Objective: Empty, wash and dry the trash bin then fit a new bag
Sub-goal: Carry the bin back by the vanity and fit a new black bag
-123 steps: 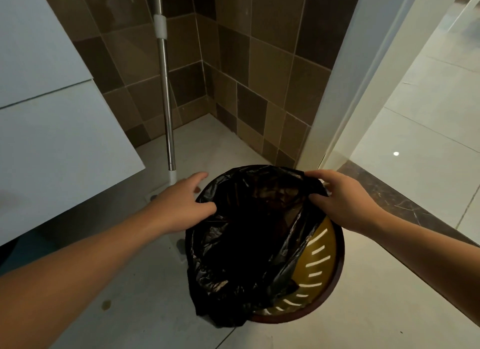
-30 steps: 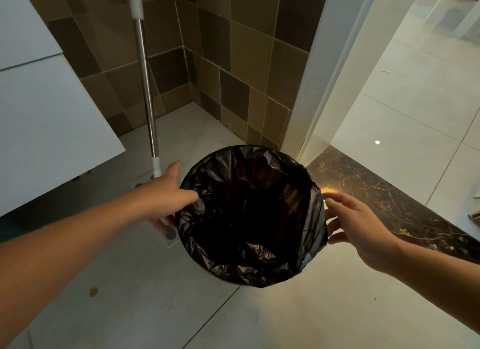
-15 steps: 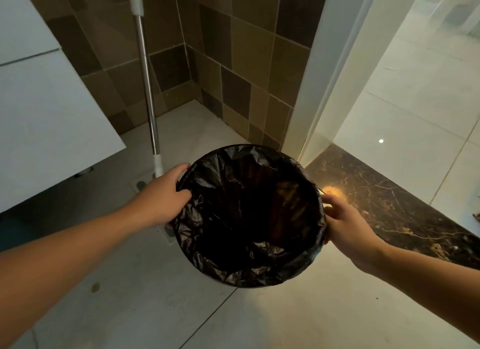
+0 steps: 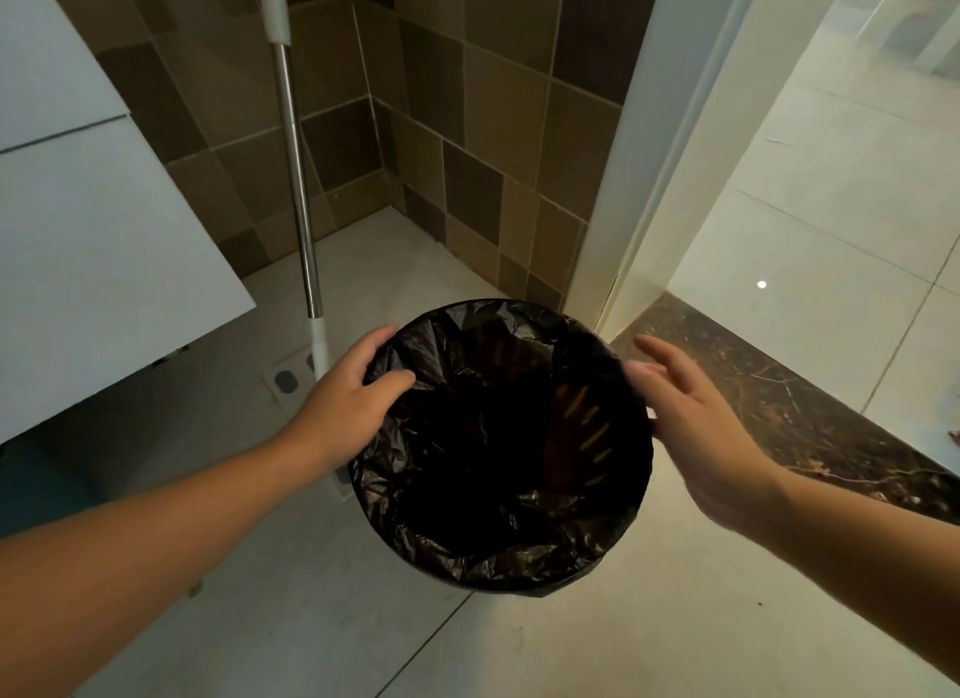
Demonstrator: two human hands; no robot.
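The black bag [image 4: 498, 489] is thin, soft and slippery over the bin's edge. Left hand [image 4: 348, 401] pinches it; right hand [image 4: 691, 427] is spread flat beside it.

Black bag [image 4: 498, 437]; brown chequered wall tiles [image 4: 467, 125]

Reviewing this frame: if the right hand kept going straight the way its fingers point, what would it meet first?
Probably the brown tiled wall near the white door frame. The right hand, fingers straight, points up-left past the rim of the black bag; depth is unclear.
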